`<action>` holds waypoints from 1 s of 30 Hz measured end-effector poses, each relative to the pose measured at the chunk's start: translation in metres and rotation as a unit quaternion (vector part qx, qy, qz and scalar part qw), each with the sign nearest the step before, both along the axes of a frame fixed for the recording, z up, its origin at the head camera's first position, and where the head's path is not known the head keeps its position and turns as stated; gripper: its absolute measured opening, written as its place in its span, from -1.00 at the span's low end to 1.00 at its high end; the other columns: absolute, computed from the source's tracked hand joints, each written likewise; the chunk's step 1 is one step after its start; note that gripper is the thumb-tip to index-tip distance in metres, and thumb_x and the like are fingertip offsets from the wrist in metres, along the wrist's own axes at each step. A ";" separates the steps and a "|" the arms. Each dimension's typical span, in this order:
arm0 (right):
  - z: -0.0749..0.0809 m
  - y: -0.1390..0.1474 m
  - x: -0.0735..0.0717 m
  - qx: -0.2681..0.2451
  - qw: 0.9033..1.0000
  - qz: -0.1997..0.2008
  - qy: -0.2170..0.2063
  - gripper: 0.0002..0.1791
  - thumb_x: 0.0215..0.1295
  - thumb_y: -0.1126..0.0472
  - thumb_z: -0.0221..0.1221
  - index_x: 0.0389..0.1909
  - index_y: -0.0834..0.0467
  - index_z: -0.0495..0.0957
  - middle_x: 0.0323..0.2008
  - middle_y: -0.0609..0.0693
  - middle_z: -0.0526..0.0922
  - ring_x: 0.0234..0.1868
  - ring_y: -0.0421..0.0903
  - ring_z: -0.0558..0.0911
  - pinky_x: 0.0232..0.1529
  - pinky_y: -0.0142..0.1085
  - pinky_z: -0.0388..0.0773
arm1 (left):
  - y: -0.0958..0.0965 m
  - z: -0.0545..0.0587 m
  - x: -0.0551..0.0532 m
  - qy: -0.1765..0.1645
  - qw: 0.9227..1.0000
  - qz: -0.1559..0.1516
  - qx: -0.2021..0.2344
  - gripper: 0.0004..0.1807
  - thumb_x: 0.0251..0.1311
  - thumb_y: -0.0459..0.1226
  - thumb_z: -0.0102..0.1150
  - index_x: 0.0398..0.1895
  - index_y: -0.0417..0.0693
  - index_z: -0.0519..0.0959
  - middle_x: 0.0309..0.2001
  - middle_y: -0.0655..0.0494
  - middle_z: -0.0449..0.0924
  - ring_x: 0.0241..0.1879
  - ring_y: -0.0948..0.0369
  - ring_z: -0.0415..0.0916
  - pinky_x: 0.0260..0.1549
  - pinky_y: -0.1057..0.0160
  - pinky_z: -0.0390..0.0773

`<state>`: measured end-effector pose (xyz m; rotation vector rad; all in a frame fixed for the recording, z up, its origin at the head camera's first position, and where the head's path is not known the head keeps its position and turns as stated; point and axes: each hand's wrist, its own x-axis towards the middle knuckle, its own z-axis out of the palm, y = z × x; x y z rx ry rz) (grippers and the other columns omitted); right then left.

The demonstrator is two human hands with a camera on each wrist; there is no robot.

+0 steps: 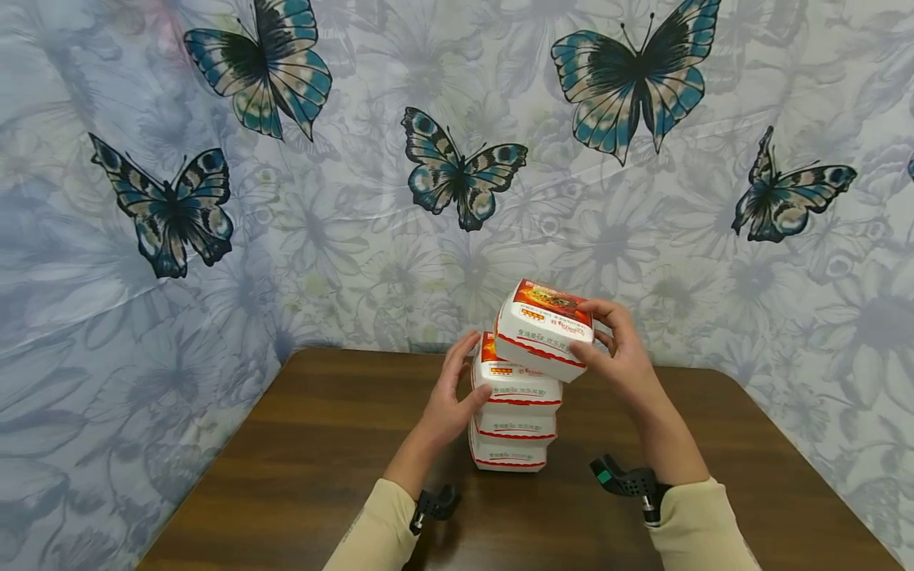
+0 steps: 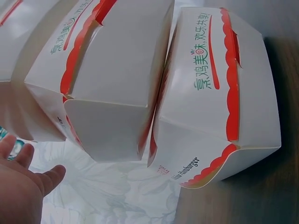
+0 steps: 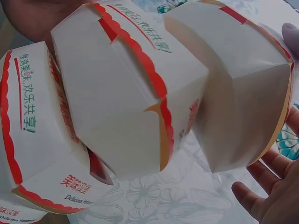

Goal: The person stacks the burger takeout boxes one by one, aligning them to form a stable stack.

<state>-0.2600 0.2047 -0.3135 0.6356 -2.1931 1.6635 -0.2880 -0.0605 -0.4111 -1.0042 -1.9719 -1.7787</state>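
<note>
Several white paper hamburger boxes (image 1: pixel 516 428) with red scalloped trim stand in a slightly uneven stack. The top hamburger box (image 1: pixel 544 333), with a red and orange lid picture, sits tilted and shifted right over the box beneath. My right hand (image 1: pixel 623 357) holds it at its right side, thumb at the front and fingers at the lid edge. My left hand (image 1: pixel 451 400) is at the stack's left side beside the upper boxes, fingers spread. The left wrist view shows that hand (image 2: pixel 23 182) with loose fingers near a box (image 2: pixel 107 70); contact cannot be told.
The stack stands on a brown wooden table (image 1: pixel 343 452). Behind it hangs a pale floral cloth (image 1: pixel 343 262) printed with blue butterflies (image 1: pixel 460 170). Black wrist cameras (image 1: pixel 628 480) are strapped to both wrists.
</note>
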 end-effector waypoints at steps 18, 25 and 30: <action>0.000 -0.012 -0.010 0.016 0.999 0.047 0.024 -0.48 0.32 0.33 0.17 0.28 0.18 0.31 0.37 -0.02 0.24 0.37 -0.15 0.18 0.41 0.19 0.01 | 0.002 0.001 -0.001 -0.019 1.000 -0.010 0.003 -0.17 0.34 0.10 0.16 0.58 0.20 0.05 0.55 0.14 0.02 0.55 0.09 -0.06 0.38 -0.31 0.06; 0.001 -0.013 -0.013 0.023 0.998 0.059 0.026 -0.48 0.35 0.32 0.16 0.31 0.17 0.30 0.43 0.02 0.23 0.46 -0.07 0.15 0.44 0.29 -0.03 | 0.002 0.003 0.000 -0.025 1.000 -0.002 -0.001 -0.16 0.33 0.11 0.16 0.58 0.25 0.03 0.57 0.16 -0.02 0.55 0.07 -0.09 0.37 -0.33 0.03; 0.000 -0.014 -0.014 0.021 0.998 0.067 0.012 -0.48 0.38 0.31 0.11 0.33 0.17 0.28 0.52 0.07 0.10 0.54 0.12 0.06 0.41 0.34 0.01 | 0.001 0.004 0.002 -0.028 1.000 0.000 -0.001 -0.16 0.33 0.11 0.16 0.58 0.26 0.03 0.57 0.15 -0.03 0.56 0.07 -0.10 0.39 -0.35 0.00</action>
